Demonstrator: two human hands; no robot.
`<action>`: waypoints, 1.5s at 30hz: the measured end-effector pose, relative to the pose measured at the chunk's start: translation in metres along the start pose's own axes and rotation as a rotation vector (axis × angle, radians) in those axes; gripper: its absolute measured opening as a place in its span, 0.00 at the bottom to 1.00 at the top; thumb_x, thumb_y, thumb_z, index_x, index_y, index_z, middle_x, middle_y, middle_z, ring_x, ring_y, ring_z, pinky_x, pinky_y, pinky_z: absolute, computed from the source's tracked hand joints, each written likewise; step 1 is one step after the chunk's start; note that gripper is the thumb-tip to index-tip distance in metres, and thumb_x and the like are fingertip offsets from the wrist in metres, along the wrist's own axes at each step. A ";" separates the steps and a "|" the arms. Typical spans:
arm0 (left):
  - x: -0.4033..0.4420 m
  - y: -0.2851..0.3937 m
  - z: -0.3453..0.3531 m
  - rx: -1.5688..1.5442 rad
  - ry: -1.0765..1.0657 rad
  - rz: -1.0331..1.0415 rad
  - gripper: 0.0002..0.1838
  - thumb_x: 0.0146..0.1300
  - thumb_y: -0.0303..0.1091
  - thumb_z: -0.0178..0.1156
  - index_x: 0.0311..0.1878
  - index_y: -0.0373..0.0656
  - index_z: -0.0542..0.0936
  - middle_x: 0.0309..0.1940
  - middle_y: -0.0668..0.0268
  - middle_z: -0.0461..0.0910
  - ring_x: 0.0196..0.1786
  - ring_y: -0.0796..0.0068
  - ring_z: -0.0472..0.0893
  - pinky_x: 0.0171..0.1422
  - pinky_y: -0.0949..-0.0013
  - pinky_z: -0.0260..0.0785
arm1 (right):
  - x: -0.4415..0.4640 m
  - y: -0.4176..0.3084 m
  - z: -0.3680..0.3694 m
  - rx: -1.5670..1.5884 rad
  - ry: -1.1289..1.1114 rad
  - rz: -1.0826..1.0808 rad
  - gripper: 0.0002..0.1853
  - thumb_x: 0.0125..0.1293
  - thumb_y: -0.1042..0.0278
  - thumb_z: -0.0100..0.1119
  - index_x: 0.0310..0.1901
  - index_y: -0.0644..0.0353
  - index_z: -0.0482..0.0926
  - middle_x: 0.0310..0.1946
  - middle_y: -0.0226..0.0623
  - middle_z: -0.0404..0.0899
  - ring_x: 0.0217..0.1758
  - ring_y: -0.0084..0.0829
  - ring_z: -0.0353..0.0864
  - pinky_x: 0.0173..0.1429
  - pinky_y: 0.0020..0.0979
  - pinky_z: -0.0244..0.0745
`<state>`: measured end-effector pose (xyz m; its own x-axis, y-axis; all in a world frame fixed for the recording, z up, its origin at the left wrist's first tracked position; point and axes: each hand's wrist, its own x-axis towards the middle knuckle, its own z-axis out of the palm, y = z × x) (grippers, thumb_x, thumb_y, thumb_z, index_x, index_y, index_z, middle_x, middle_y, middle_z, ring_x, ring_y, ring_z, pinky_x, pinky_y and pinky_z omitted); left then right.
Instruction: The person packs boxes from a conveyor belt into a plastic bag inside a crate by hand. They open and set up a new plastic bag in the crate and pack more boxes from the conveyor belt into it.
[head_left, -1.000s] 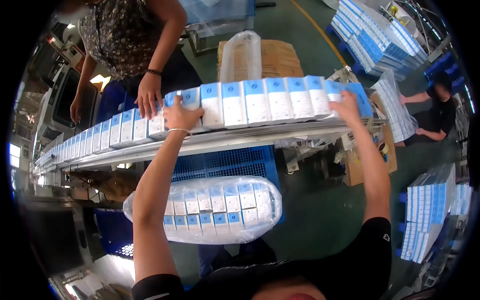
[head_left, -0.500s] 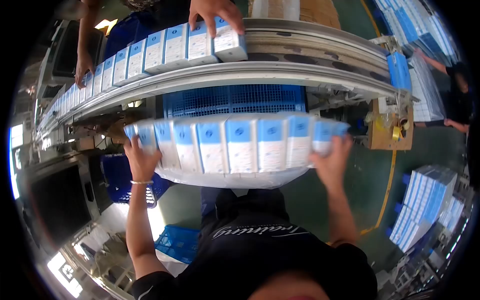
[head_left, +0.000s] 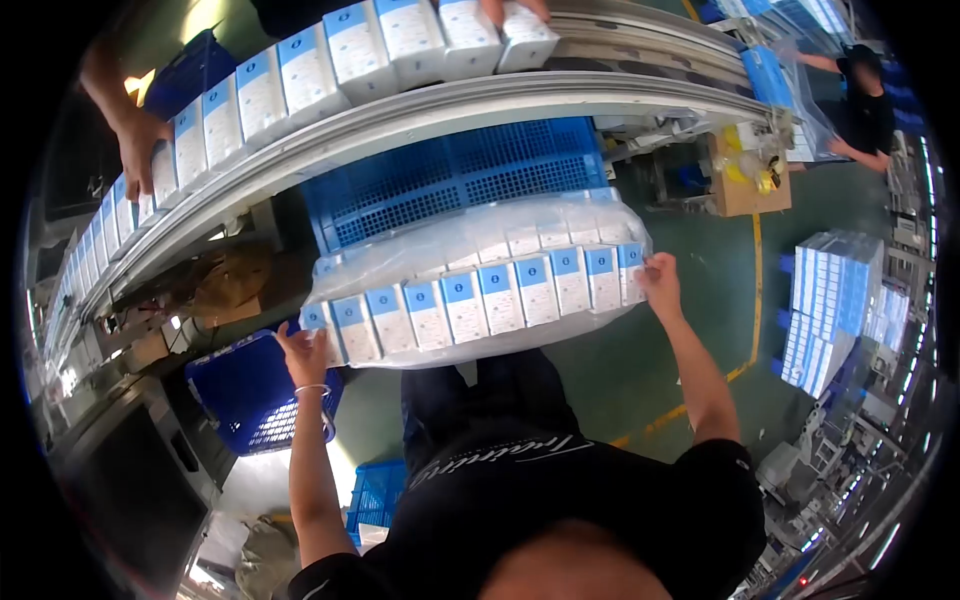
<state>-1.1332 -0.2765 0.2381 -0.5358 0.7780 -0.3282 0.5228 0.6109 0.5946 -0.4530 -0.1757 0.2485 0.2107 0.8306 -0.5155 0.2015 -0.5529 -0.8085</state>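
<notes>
A row of white-and-blue boxes (head_left: 493, 296) stretches in front of my body, tilted lower on the left, over a clear plastic liner (head_left: 400, 262). My left hand (head_left: 304, 354) presses the row's left end, thumb and fingers around the end box. At the right end, my right hand (head_left: 660, 286) has its fingers against the last box. The row is held between the two hands. Behind it, more boxes of the same kind (head_left: 522, 238) show under the plastic. What supports the liner from below is hidden.
A conveyor (head_left: 640, 62) crosses ahead, carrying a line of similar boxes (head_left: 310, 72); a co-worker's hands (head_left: 142, 150) touch them. Below it sits a blue crate (head_left: 455, 165). A dark blue basket (head_left: 255, 390) is at left, stacked boxes (head_left: 832, 305) at right.
The row of boxes has moved down and away from me onto the plastic liner, its left end now lower. More wrapped boxes show behind it. My head view has shifted.
</notes>
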 end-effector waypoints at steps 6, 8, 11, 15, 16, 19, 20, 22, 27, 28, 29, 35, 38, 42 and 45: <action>0.020 -0.051 0.010 -0.687 -0.326 -0.275 0.44 0.54 0.43 0.73 0.66 0.28 0.60 0.40 0.57 0.83 0.41 0.67 0.82 0.48 0.66 0.75 | 0.028 -0.021 -0.024 -0.185 -0.282 0.383 0.37 0.55 0.59 0.73 0.61 0.64 0.64 0.55 0.43 0.76 0.55 0.38 0.78 0.56 0.35 0.74; 0.025 -0.038 -0.006 -0.078 -0.355 -0.076 0.39 0.55 0.44 0.72 0.61 0.28 0.68 0.43 0.57 0.83 0.44 0.68 0.82 0.50 0.65 0.75 | 0.032 -0.024 -0.018 -0.395 -0.241 0.202 0.34 0.55 0.60 0.73 0.59 0.64 0.66 0.52 0.45 0.78 0.53 0.41 0.79 0.54 0.37 0.75; 0.009 -0.015 -0.014 0.290 -0.247 -0.041 0.37 0.51 0.48 0.73 0.58 0.32 0.72 0.42 0.52 0.83 0.44 0.58 0.84 0.51 0.61 0.76 | 0.010 -0.025 -0.015 -0.775 -0.189 -0.084 0.30 0.55 0.62 0.72 0.55 0.64 0.69 0.45 0.49 0.81 0.48 0.47 0.82 0.50 0.40 0.77; -0.009 0.093 -0.046 0.936 -0.260 -0.035 0.46 0.46 0.52 0.75 0.64 0.36 0.68 0.47 0.49 0.80 0.50 0.50 0.81 0.55 0.58 0.74 | -0.014 -0.077 -0.011 -1.342 -0.296 -0.155 0.30 0.53 0.61 0.71 0.53 0.64 0.69 0.41 0.53 0.81 0.44 0.56 0.81 0.48 0.47 0.76; -0.016 0.117 -0.052 1.102 -0.244 -0.009 0.46 0.46 0.51 0.74 0.65 0.37 0.67 0.49 0.49 0.79 0.52 0.52 0.80 0.56 0.59 0.72 | -0.020 -0.097 -0.010 -1.458 -0.350 -0.076 0.30 0.54 0.60 0.70 0.55 0.64 0.68 0.44 0.52 0.81 0.48 0.54 0.81 0.51 0.46 0.75; -0.016 0.151 -0.036 0.817 0.085 0.725 0.37 0.51 0.44 0.71 0.64 0.41 0.70 0.51 0.54 0.78 0.56 0.54 0.76 0.60 0.58 0.69 | -0.030 -0.146 0.029 -1.305 -0.110 -0.654 0.30 0.57 0.58 0.67 0.59 0.61 0.69 0.51 0.51 0.77 0.55 0.50 0.75 0.59 0.44 0.70; -0.005 0.148 -0.015 0.649 -0.009 0.895 0.34 0.53 0.41 0.70 0.63 0.43 0.71 0.51 0.56 0.78 0.56 0.54 0.76 0.60 0.57 0.68 | -0.028 -0.151 0.046 -1.218 -0.089 -0.873 0.29 0.59 0.58 0.66 0.60 0.59 0.70 0.54 0.49 0.75 0.59 0.48 0.72 0.62 0.43 0.68; 0.003 0.161 0.045 0.438 -0.339 0.920 0.31 0.59 0.45 0.64 0.64 0.45 0.71 0.54 0.54 0.77 0.58 0.54 0.75 0.64 0.55 0.65 | 0.007 -0.134 0.100 -0.991 -0.363 -0.957 0.28 0.61 0.55 0.64 0.61 0.55 0.72 0.56 0.47 0.73 0.60 0.45 0.71 0.64 0.44 0.66; -0.008 0.169 0.108 0.570 -0.695 0.891 0.38 0.57 0.58 0.63 0.70 0.56 0.66 0.58 0.56 0.74 0.57 0.51 0.74 0.64 0.51 0.64 | -0.002 -0.087 0.178 -1.190 -0.609 -0.893 0.30 0.62 0.43 0.60 0.63 0.48 0.72 0.55 0.45 0.74 0.55 0.49 0.75 0.59 0.46 0.70; -0.015 0.155 0.105 0.549 -0.658 0.943 0.38 0.57 0.57 0.63 0.70 0.57 0.66 0.57 0.56 0.74 0.57 0.51 0.74 0.63 0.50 0.64 | -0.008 -0.082 0.171 -1.170 -0.589 -0.928 0.30 0.62 0.44 0.61 0.63 0.48 0.72 0.54 0.46 0.74 0.53 0.49 0.75 0.59 0.45 0.71; -0.021 0.149 0.097 0.524 -0.517 1.065 0.36 0.57 0.56 0.63 0.68 0.55 0.68 0.56 0.56 0.75 0.56 0.52 0.75 0.62 0.51 0.65 | -0.007 -0.084 0.165 -1.173 -0.590 -0.930 0.30 0.62 0.44 0.61 0.63 0.48 0.72 0.54 0.46 0.74 0.53 0.49 0.75 0.59 0.45 0.71; 0.010 0.121 0.007 0.722 -0.233 0.470 0.22 0.59 0.51 0.62 0.50 0.45 0.81 0.45 0.56 0.80 0.53 0.54 0.75 0.63 0.53 0.63 | 0.021 -0.081 0.098 -1.216 -0.084 -0.875 0.18 0.62 0.50 0.60 0.45 0.55 0.81 0.37 0.36 0.77 0.45 0.43 0.75 0.49 0.45 0.70; 0.013 0.095 -0.004 0.731 -0.413 0.617 0.23 0.63 0.55 0.58 0.51 0.48 0.82 0.45 0.57 0.80 0.54 0.54 0.76 0.64 0.57 0.62 | 0.008 -0.074 0.083 -1.321 -0.427 -0.806 0.20 0.65 0.43 0.54 0.43 0.51 0.82 0.37 0.38 0.79 0.46 0.43 0.76 0.50 0.45 0.68; 0.014 0.104 -0.002 0.756 -0.547 0.613 0.25 0.65 0.59 0.53 0.55 0.53 0.81 0.49 0.58 0.80 0.57 0.53 0.75 0.66 0.53 0.61 | 0.015 -0.083 0.082 -1.257 -0.597 -0.693 0.25 0.66 0.37 0.49 0.48 0.49 0.82 0.42 0.40 0.81 0.50 0.45 0.77 0.55 0.45 0.69; 0.019 0.110 -0.003 0.834 -0.734 0.485 0.29 0.67 0.63 0.47 0.64 0.58 0.75 0.60 0.60 0.77 0.62 0.49 0.72 0.69 0.52 0.60 | 0.020 -0.086 0.091 -1.330 -0.777 -0.439 0.32 0.66 0.31 0.44 0.52 0.51 0.81 0.48 0.43 0.81 0.55 0.44 0.78 0.58 0.45 0.70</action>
<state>-1.0884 -0.1953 0.2995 0.1968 0.6853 -0.7012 0.9763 -0.0708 0.2047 -0.5532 -0.1059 0.2821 -0.5171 0.5342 -0.6688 0.8504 0.4095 -0.3304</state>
